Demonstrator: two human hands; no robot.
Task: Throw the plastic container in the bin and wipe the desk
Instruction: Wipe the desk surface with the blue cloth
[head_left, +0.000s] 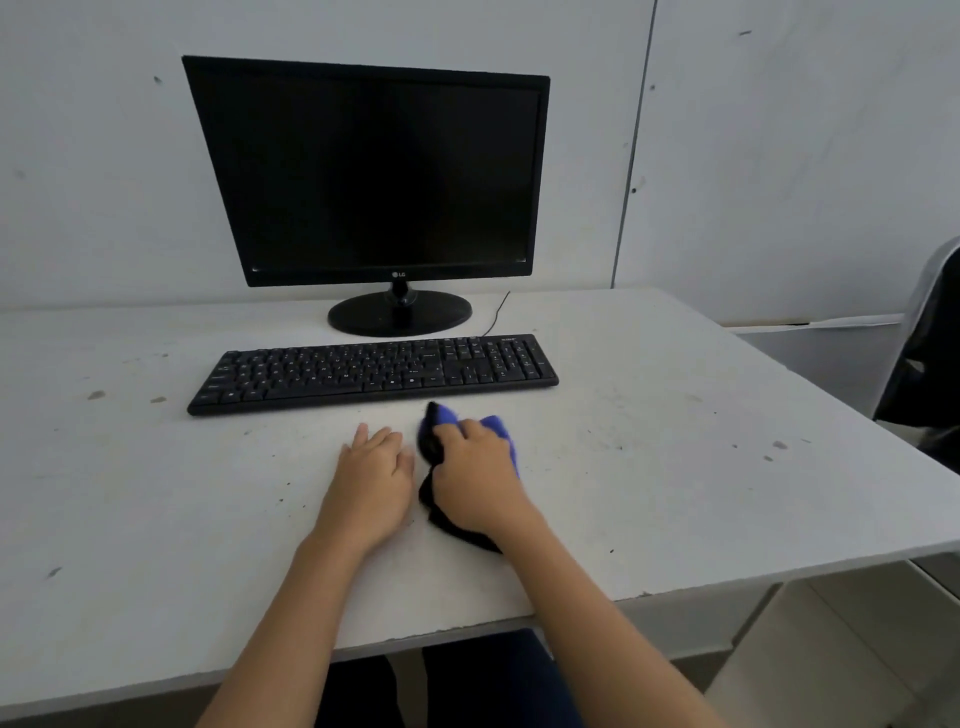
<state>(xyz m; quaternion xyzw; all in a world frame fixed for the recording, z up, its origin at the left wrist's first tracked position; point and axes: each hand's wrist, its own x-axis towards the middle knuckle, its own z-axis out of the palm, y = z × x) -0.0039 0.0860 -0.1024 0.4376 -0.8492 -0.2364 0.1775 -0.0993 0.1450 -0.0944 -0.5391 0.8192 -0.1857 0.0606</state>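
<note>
Where your forearms cross the scuffed white desk (675, 415), your left hand (371, 480) lies flat, empty; your right hand (475, 480) clamps a crumpled blue-black cloth (434, 441). Beyond: flat black keyboard (371, 371), glossy monitor (371, 171). Plastic container unseen.

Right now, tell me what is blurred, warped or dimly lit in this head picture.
Head view: the blue and black cloth under the right hand smears slightly; the left hand lies flat and sharper; the desk edges and monitor splay with wide-angle distortion; light is soft and dim, without glare.
</note>
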